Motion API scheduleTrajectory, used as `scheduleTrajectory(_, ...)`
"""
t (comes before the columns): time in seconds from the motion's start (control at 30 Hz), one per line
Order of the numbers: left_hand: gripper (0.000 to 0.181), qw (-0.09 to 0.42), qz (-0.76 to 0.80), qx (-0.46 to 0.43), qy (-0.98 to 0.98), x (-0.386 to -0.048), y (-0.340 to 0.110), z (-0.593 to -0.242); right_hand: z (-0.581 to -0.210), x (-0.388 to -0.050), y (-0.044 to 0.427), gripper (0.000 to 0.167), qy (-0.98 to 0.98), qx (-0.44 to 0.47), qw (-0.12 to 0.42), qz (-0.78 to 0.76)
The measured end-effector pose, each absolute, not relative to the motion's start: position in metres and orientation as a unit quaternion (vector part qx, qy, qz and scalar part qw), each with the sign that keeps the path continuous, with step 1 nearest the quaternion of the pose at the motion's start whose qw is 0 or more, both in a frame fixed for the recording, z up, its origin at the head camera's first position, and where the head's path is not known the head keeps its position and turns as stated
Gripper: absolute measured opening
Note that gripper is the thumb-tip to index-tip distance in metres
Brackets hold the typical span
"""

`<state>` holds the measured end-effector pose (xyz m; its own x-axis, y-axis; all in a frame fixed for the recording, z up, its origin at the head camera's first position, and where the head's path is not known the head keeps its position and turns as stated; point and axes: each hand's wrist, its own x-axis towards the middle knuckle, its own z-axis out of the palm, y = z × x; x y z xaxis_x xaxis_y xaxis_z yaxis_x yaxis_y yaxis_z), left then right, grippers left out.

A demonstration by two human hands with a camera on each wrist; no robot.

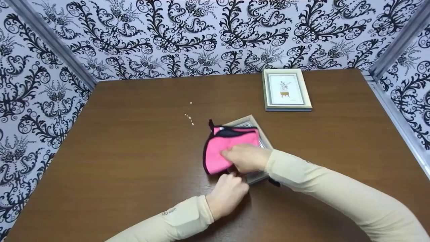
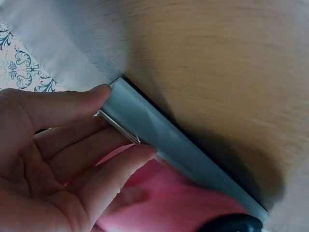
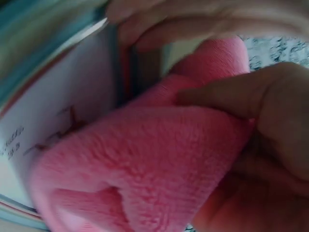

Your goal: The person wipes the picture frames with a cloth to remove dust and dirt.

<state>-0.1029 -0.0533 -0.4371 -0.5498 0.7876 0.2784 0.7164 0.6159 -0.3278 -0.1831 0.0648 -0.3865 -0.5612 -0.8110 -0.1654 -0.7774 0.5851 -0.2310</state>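
Note:
A pink plush cloth (image 1: 215, 154) with black edging lies bunched over a light-coloured picture frame (image 1: 265, 141) on the table. My right hand (image 1: 248, 157) grips the cloth, thumb pressed into it, against the frame's front; the right wrist view shows the cloth (image 3: 145, 154) folded over part of the printed picture. At the frame's near corner, my left hand (image 1: 228, 195) holds the frame. Seen from the left wrist, the thumb is at one end of the frame's grey side (image 2: 169, 140) and the fingers curl at its front edge. The cloth and hands hide most of the picture.
A second picture frame (image 1: 287, 90), showing a potted plant, lies flat at the back right of the brown wooden table (image 1: 134, 134). Several small pale specks (image 1: 189, 118) are scattered left of the cloth. Patterned walls (image 1: 201, 37) close off the back and sides.

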Motion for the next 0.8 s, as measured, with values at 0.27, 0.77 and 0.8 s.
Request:
scheduleTrajectory(0.27,0.012,0.187,0.081,-0.425,-0.882,-0.102,-0.053,-0.436,-0.397,-0.170,0.063,0.034,0.892,-0.446,0.068,-0.032)
scheduleTrajectory(0.77,0.004,0.169,0.093,-0.418,-0.888,-0.103,-0.051,-0.435,-0.413,-0.228,0.040,0.043,0.889,-0.452,-0.006,0.072)
scheduleTrajectory(0.8,0.005,0.167,0.093,-0.416,-0.889,-0.104,-0.051,-0.434,-0.412,-0.227,0.040,0.042,0.884,-0.460,-0.007,0.076)
